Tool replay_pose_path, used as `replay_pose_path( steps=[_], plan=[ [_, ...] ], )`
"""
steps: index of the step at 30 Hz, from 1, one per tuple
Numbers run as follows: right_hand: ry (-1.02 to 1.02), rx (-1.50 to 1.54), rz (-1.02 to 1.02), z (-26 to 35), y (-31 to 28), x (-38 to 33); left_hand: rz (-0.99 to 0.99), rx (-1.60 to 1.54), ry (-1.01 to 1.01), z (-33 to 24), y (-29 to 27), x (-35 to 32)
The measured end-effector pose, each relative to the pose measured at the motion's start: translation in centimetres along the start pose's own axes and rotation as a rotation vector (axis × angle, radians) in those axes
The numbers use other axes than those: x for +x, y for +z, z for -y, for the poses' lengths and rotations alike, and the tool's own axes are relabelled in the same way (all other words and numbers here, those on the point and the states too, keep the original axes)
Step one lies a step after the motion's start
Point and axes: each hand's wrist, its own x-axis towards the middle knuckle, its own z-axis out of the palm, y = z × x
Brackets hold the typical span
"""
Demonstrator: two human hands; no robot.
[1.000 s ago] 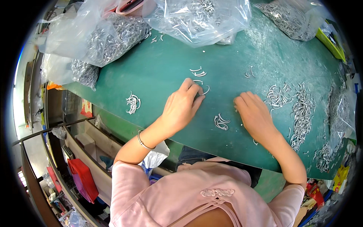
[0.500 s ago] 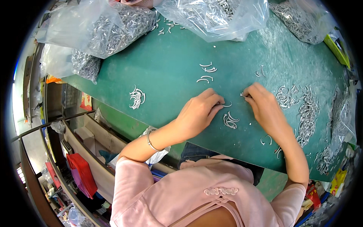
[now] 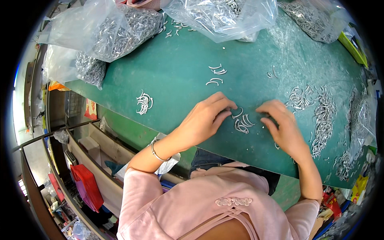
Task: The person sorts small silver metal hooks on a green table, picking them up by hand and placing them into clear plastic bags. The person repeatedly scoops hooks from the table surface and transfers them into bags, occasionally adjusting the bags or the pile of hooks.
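Note:
My left hand [image 3: 210, 116] rests low over the green table, thumb and forefinger slightly apart. Just off its fingertips lies a curved metal piece [image 3: 239, 112], seemingly loose. Right beside that is a small heap of similar silvery curved pieces [image 3: 242, 125]. My right hand [image 3: 283, 126] hovers to the right of this heap, its thumb and fingers spread with nothing visible between them. Farther off, a few curved pieces [image 3: 218, 72] lie in a loose group. Another small heap [image 3: 144, 102] sits at the left.
Larger piles of curved pieces [image 3: 325, 116] spread on the right of the green table [image 3: 172, 76]. Clear plastic bags full of them [image 3: 128, 30] stand along the far edge, with another bag [image 3: 362, 112] at the right. A shelf holding a red basket [image 3: 87, 186] is at lower left.
My left fingers have loosened from the curved piece, which now lies by the heap. My right hand has moved down and nearer, opening from a pinch on a small metal piece.

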Motion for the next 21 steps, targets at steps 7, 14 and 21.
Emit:
replay_pose_path(
  steps=[7,14,21],
  plan=[
    [0.025,-0.091,0.151,1.0,0.8,-1.2,0.112,0.176,0.062,-0.3,1.2,-0.6],
    [0.142,-0.537,-0.202,-1.5,-1.8,-1.9,0.137,0.246,0.100,-0.2,1.3,-0.8],
    [0.106,-0.373,0.052,-1.0,-1.9,-5.4,0.115,0.063,0.128,-0.1,0.8,-0.8]
  ],
)
